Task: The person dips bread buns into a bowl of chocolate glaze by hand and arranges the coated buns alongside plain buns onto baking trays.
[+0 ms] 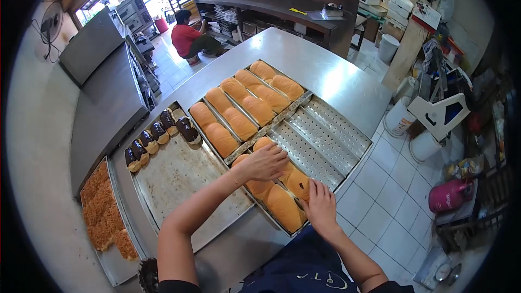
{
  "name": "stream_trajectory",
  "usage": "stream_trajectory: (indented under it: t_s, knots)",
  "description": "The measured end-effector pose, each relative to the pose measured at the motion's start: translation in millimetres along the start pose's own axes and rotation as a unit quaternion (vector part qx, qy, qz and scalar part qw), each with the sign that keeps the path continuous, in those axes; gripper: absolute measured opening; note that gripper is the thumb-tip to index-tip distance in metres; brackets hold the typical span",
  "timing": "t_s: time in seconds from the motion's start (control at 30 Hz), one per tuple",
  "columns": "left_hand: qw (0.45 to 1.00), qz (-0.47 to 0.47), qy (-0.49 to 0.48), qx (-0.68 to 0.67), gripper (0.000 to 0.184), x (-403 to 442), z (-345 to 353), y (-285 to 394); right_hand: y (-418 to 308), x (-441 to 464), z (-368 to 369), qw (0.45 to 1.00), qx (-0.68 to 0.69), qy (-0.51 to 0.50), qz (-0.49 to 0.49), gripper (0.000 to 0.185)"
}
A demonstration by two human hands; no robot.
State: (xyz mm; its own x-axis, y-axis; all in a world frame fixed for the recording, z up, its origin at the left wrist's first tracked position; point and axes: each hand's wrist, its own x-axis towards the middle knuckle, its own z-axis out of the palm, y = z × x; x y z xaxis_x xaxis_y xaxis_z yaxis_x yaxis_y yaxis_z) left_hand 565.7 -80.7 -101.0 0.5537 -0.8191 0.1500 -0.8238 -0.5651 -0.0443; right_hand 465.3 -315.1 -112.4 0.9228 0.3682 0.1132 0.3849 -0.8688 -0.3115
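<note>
My left hand curls over the far part of a golden bread loaf with a small dark spot on its crust. At the loaf's near end my right hand presses its fingers against the side, so both hands hold it. The loaf sits in a channel of a perforated baking pan, beside another loaf. My left forearm partly covers the loaves behind it. Several more loaves lie in rows in the adjoining pan, past a metal rim.
On the metal table, a flat tray holds several chocolate-topped pastries. Another tray has crumb-covered bread. A person in red squats beyond the table. Buckets and a pink gas cylinder stand right.
</note>
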Motion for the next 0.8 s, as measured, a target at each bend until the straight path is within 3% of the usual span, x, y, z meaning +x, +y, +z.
stream_trajectory:
  t_s: [0.13,0.3,0.4,0.47,0.5,0.57,0.6,0.7,0.77,0.8]
  knots:
    - [1.0,0.021,-0.008,-0.01,0.047,7.1,-8.3,-2.2,-3.1,5.6,-9.3,0.999,0.018,-0.009,0.044,0.072]
    - [0.999,0.035,-0.026,-0.013,0.055,14.1,-14.9,-7.9,-2.4,12.0,-19.0,0.999,0.007,-0.037,0.024,0.077]
    - [0.994,0.034,-0.103,-0.017,0.056,10.3,-28.8,-9.4,-5.8,14.3,-29.5,0.998,0.041,-0.051,0.004,0.079]
    - [0.995,0.091,0.034,-0.023,0.055,3.3,-31.8,-11.7,2.5,20.4,-31.2,0.995,0.09,-0.037,-0.011,0.079]
    - [0.995,0.089,0.033,-0.024,0.055,0.5,-31.2,-11.2,9.2,25.6,-29.9,0.995,0.091,-0.04,-0.013,0.079]
    - [0.997,0.043,-0.047,-0.053,0.059,-6.6,-31.1,-10.3,22.3,41.3,-26.9,0.95,0.216,-0.226,0.018,0.082]
    - [0.995,0.023,-0.072,-0.07,0.064,-7.4,-26.2,-10.9,31.4,50.5,-23.7,0.954,0.194,-0.221,-0.055,0.09]
    - [0.997,0.018,-0.059,-0.039,0.061,-10.4,-27.1,-12.6,39.1,73.7,-17.1,0.897,0.293,-0.312,-0.113,0.089]
    - [0.998,0.039,0.001,-0.04,0.062,-16.2,-24.9,-14.1,40.3,74.1,-4.4,0.889,0.306,-0.328,-0.092,0.092]
    - [0.999,0.016,-0.022,-0.024,0.062,-17.4,-25.0,-11.3,32.5,75.9,-12.0,0.815,0.401,-0.418,-0.03,0.1]
